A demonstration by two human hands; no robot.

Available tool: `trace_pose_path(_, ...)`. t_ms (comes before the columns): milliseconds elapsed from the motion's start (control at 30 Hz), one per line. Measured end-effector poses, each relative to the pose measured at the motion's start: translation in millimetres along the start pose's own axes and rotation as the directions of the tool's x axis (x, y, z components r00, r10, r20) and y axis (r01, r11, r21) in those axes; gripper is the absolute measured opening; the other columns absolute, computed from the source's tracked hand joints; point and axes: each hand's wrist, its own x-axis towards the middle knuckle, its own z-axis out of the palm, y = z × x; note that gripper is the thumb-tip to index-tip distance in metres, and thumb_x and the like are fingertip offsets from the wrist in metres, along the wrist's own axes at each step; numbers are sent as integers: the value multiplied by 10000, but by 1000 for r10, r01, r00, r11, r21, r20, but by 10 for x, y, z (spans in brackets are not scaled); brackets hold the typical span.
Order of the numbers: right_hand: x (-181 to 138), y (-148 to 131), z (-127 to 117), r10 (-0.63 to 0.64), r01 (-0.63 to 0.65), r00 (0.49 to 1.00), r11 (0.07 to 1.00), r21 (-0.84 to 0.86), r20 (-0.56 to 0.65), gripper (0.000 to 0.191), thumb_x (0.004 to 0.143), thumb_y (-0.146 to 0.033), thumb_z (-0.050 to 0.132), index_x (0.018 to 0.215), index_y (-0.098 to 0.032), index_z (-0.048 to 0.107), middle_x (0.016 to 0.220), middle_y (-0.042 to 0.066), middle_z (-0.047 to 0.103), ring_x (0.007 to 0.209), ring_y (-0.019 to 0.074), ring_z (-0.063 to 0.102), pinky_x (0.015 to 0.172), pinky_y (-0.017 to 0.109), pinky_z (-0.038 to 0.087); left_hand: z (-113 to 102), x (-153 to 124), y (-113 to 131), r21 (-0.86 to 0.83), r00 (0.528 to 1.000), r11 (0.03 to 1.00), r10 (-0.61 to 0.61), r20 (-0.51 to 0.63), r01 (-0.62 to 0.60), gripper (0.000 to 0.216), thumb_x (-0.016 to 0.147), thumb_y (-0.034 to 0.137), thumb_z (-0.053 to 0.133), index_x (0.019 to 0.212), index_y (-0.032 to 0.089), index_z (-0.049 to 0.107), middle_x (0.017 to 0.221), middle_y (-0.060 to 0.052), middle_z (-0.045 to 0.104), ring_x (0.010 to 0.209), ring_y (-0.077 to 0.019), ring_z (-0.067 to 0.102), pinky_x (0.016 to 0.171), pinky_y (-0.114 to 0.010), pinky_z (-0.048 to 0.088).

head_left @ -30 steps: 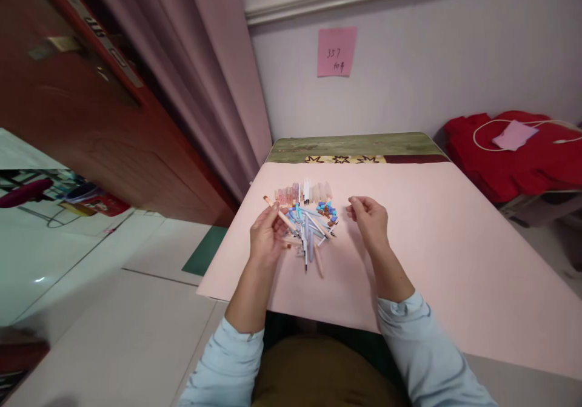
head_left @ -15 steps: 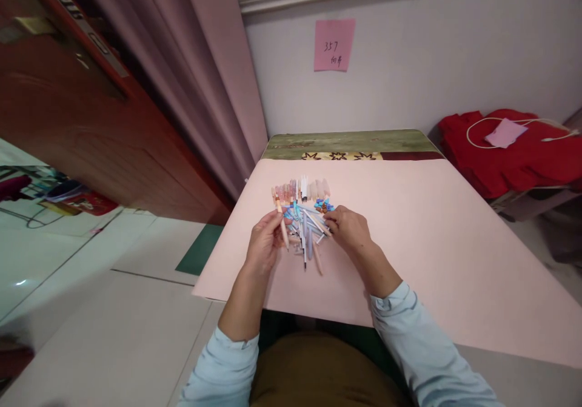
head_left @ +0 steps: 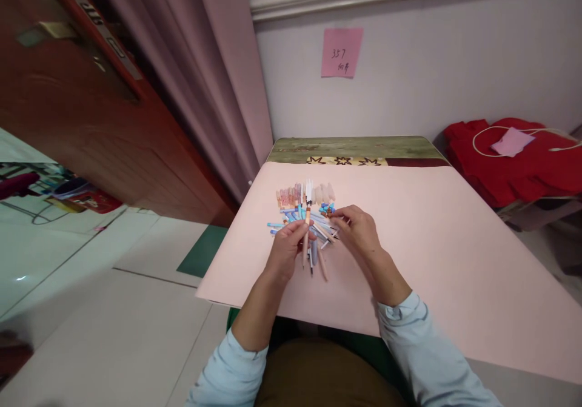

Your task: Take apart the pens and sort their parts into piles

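My left hand (head_left: 288,246) is closed around a beige pen (head_left: 306,240), which points towards me with its orange-brown end away. My right hand (head_left: 359,228) has its fingertips pinched together at a small pile of blue and brown pen parts (head_left: 326,210). Whether a piece is between those fingertips is too small to make out. Beneath and between my hands lie loose pen barrels (head_left: 324,264) and thin refills in blue, white and beige, partly hidden by my left hand. Behind them stand rows of pinkish clear caps (head_left: 288,196), white pieces (head_left: 309,190) and pale translucent pieces (head_left: 324,192).
The pink-covered table (head_left: 409,261) reaches to a green wooden strip (head_left: 354,146) by the wall. A pink note (head_left: 342,53) is stuck on the wall. At right, red cloth (head_left: 482,158) carries a white cable. A brown door (head_left: 113,122) and curtain stand left.
My left hand has moved right with the beige pen, now over the middle of the loose parts. My right hand has stayed by the small pieces. The view has shifted slightly.
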Motion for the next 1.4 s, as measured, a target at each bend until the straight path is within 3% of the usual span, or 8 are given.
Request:
trace_pose_path(67, 11, -58, -6, 83, -56, 995, 933, 355, -61, 246, 794, -417, 672, 909, -202, 704, 850, 48, 695, 747, 172, 632, 730, 313, 501, 36, -31, 5, 53, 1000, 999, -6, 29, 4, 386, 749, 450, 705, 996, 154, 711, 699, -20, 648, 547, -79, 503, 545, -207, 390)
trace_pose_path(133, 15, -110, 6, 193, -125, 981, 755, 644, -36, 326, 759, -463, 706, 924, -183, 680, 826, 47, 701, 714, 159, 640, 697, 306, 530, 78, -59, 6, 92, 998, 996, -22, 60, 17, 382, 750, 451, 701, 990, 155, 709, 693, -21, 650, 560, -93, 515, 549, -215, 386)
trace_pose_path(200, 16, -140, 26, 267, -195, 963, 584, 788, 41, 360, 725, -459, 745, 948, -184, 677, 818, 35, 702, 698, 137, 640, 684, 284, 539, 120, -78, 0, 116, 996, 993, -26, 82, 16, 372, 748, 440, 704, 983, 153, 707, 684, -22, 652, 570, -101, 523, 554, -217, 379)
trace_pose_path(300, 17, -148, 50, 298, -271, 944, 462, 844, 140, 398, 700, -439, 774, 1002, -192, 696, 824, 28, 709, 685, 114, 633, 667, 251, 534, 170, -88, -21, 142, 994, 990, -8, 105, -7, 339, 745, 411, 711, 960, 150, 707, 663, -18, 648, 577, -101, 523, 564, -214, 365)
trace_pose_path(533, 20, -138, 53, 295, -311, 935, 420, 852, 195, 347, 703, -435, 781, 945, -192, 730, 846, 45, 728, 672, 102, 620, 626, 218, 498, 212, -89, -57, 141, 991, 989, 15, 133, -34, 296, 750, 379, 711, 930, 145, 704, 652, -21, 648, 617, -122, 555, 607, -236, 384)
trace_pose_path(1033, 21, -129, 57, 284, -332, 933, 431, 839, 223, 410, 669, -481, 790, 938, -176, 734, 869, 68, 729, 637, 105, 593, 578, 227, 493, 209, -97, -83, 140, 991, 989, 26, 133, -44, 263, 749, 364, 718, 909, 156, 715, 646, -19, 650, 601, -129, 556, 587, -245, 377)
trace_pose_path(1400, -3, -171, -5, 226, -387, 921, 441, 809, 318, 331, 687, -447, 784, 860, -173, 713, 765, 13, 697, 591, 88, 572, 604, 224, 481, 206, -108, -74, 127, 992, 991, 36, 124, -52, 292, 720, 376, 738, 907, 153, 719, 660, -31, 665, 599, -135, 559, 595, -250, 389)
